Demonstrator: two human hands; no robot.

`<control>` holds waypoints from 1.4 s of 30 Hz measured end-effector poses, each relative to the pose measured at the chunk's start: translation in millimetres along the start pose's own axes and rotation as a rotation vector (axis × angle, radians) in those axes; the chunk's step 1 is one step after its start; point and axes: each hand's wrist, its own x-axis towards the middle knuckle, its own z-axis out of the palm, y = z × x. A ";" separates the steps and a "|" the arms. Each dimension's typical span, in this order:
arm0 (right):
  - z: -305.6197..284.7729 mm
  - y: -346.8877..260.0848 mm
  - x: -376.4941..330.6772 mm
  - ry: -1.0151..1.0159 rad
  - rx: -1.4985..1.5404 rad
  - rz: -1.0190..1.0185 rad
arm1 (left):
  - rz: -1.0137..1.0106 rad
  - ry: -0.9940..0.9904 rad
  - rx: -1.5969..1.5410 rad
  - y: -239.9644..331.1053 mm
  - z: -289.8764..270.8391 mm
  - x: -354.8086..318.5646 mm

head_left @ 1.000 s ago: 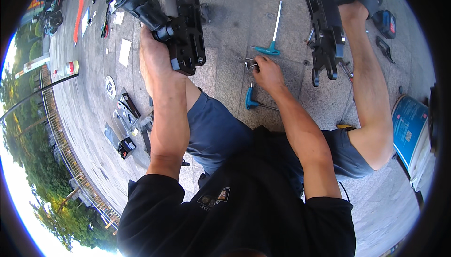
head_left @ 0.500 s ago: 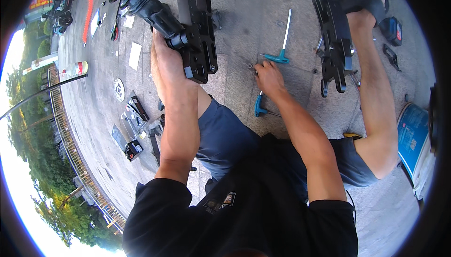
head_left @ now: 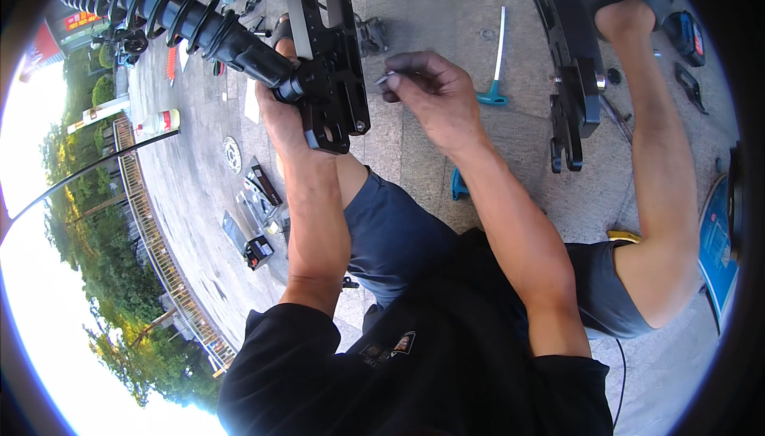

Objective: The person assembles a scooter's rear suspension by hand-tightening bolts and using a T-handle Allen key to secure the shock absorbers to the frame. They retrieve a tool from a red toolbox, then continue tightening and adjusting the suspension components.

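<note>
Just above your knees, your left hand [head_left: 280, 121] is wrapped around the lower end of the black coil-spring shock [head_left: 187, 21], fingers closed on it where it meets the black slotted bracket plate [head_left: 331, 77]. Your right hand [head_left: 430, 97] hovers just beside the plate's edge, thumb and fingertips pinched on a small dark fastener [head_left: 386, 79]; its exact kind is too small to tell. To do this well, keep the left grip steady so the plate does not swing, and bring the small part straight toward its hole rather than at an angle. On the paving beyond lies a teal T-handle wrench [head_left: 496, 69], with another teal tool [head_left: 458, 185] near your thigh. A second black frame piece [head_left: 570, 77] stands close on your right and could crowd your elbow.
</note>
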 end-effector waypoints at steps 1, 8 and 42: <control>8.9 -8.1 -1.8 -0.077 0.160 -0.098 | -0.003 -0.001 0.013 0.4 -1.4 0.2; 37.2 -17.8 -10.7 -0.136 0.242 0.026 | 0.035 0.035 0.291 3.9 -1.4 -4.6; 44.9 -38.1 -2.9 -0.146 -0.165 -0.025 | 0.148 0.100 0.229 7.4 -6.1 -7.4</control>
